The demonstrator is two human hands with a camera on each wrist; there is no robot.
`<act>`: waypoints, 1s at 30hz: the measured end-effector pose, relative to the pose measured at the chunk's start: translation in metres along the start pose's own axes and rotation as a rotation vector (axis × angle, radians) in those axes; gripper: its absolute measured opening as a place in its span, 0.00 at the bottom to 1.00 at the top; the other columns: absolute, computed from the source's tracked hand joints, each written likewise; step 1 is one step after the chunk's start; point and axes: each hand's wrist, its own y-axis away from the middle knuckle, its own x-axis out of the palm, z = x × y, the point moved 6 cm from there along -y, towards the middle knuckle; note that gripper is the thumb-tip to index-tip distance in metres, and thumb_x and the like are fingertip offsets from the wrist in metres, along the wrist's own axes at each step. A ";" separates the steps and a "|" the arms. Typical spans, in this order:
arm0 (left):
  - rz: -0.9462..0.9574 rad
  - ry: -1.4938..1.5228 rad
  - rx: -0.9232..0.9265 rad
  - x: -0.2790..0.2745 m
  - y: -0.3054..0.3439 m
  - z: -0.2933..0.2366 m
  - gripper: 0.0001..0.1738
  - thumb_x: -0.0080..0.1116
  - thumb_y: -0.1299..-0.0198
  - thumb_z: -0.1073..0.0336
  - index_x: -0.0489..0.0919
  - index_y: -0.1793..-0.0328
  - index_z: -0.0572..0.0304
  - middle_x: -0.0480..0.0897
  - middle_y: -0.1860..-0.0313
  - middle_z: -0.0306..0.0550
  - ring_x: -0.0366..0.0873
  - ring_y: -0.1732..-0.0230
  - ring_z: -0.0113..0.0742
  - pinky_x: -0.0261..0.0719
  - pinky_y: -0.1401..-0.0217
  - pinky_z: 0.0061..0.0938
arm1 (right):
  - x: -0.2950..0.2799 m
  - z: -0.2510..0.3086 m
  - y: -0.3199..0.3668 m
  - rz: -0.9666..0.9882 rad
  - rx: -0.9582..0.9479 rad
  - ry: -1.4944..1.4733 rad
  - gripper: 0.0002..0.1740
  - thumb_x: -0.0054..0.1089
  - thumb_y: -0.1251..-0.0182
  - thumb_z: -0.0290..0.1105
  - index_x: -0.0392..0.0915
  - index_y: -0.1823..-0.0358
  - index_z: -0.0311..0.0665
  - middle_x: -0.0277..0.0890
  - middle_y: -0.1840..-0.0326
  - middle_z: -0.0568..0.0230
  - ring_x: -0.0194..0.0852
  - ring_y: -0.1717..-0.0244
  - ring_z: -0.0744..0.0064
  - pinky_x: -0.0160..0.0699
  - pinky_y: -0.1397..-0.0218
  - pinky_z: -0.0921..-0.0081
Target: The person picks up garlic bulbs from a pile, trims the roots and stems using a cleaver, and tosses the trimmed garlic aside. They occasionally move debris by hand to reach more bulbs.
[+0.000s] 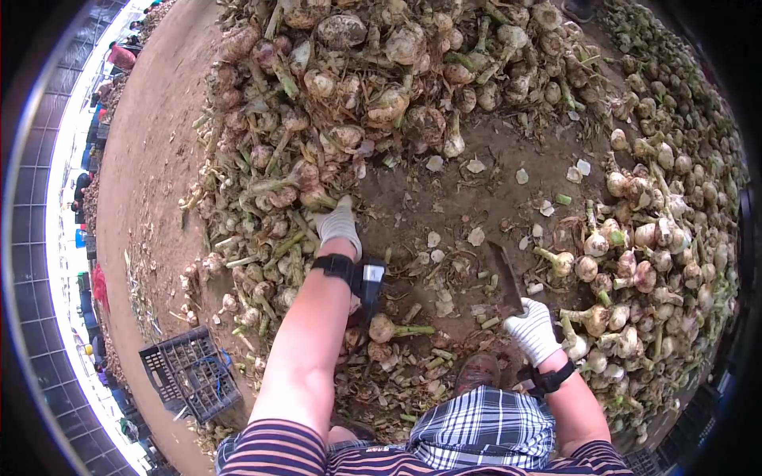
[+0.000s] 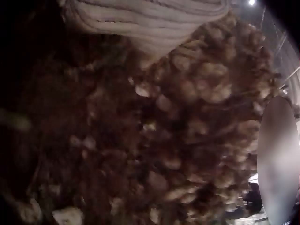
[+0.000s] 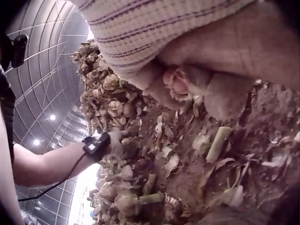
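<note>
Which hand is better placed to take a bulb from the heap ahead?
Probably the left hand: it reaches in at the edge of the heap, while the right hand grips a knife and sits farther from those bulbs.

Harvest-sorting shed, arched. Roof (image 3: 51, 84): curved, ribbed, lamps (image 3: 52, 117) lit; left of the right fingers (image 1: 514, 324) in that wrist's view. Floor (image 1: 484, 194): earth, between both hands' fingers. Bulb heap (image 1: 405, 47): stalked, beyond the left fingers (image 1: 327, 223). Second heap (image 1: 683, 230): right of the right fingers.
</note>
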 end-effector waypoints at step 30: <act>1.158 0.576 -0.145 -0.025 0.243 0.017 0.34 0.39 0.34 0.37 0.63 0.34 0.54 0.75 0.41 0.49 0.74 0.43 0.40 0.71 0.35 0.43 | 0.057 0.138 0.042 0.115 -0.685 0.856 0.07 0.59 0.55 0.34 0.77 0.73 0.41 0.77 0.76 0.53 0.78 0.72 0.51 0.76 0.70 0.60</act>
